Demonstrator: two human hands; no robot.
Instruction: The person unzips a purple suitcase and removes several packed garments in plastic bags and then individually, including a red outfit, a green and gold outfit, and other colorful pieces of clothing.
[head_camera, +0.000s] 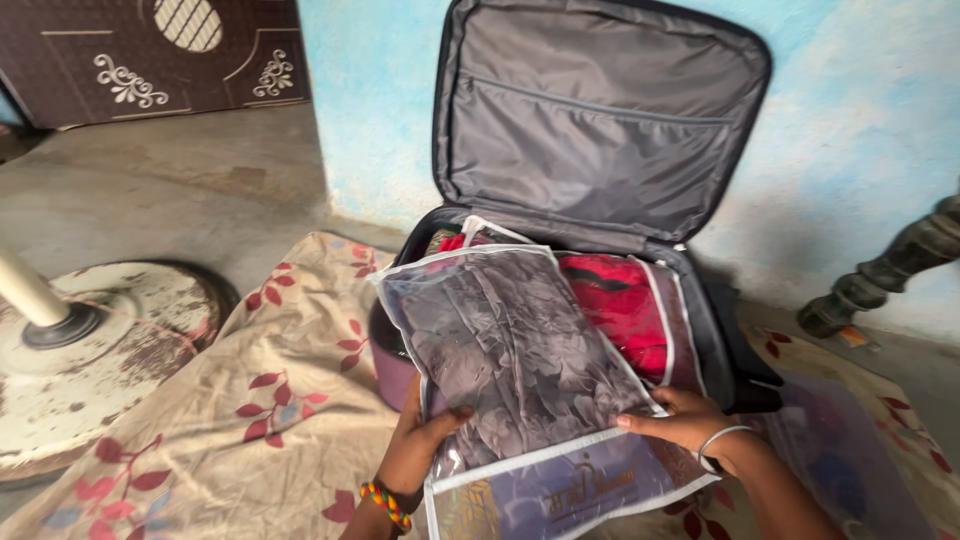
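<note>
- Two hands share one load: I have the clear garment pouch (510, 350) gripped at its near end, and it holds a folded grey-mauve cloth.
- My left hand (420, 440) clamps the pouch's near left edge, thumb lying on top of the plastic and the other fingers tucked underneath, out of sight.
- My right hand (685, 420) pinches the near right edge, fingertips pressed on the white piping, with a silver bangle at that wrist.
- From both hands the pouch runs away from me and a little leftward; its long axis points from my wrists toward the open suitcase (700, 330), so the far end is the part over the case.
- That far end hangs above the suitcase's left portion, tilted up, while the near end with its printed flap sits low between my forearms and over the floral sheet (260, 400).
- Beneath it in the case lies a red garment pouch (620, 300), showing to the right of mine; whether the two touch I cannot tell.
- Neither hand is clearly nearer the case; both sit at the same end, the left just beside the suitcase's front corner, the right close to its front rim.
- Propped against the blue wall (860, 150), the grey-lined lid (600, 120) stands upright behind everything.
</note>
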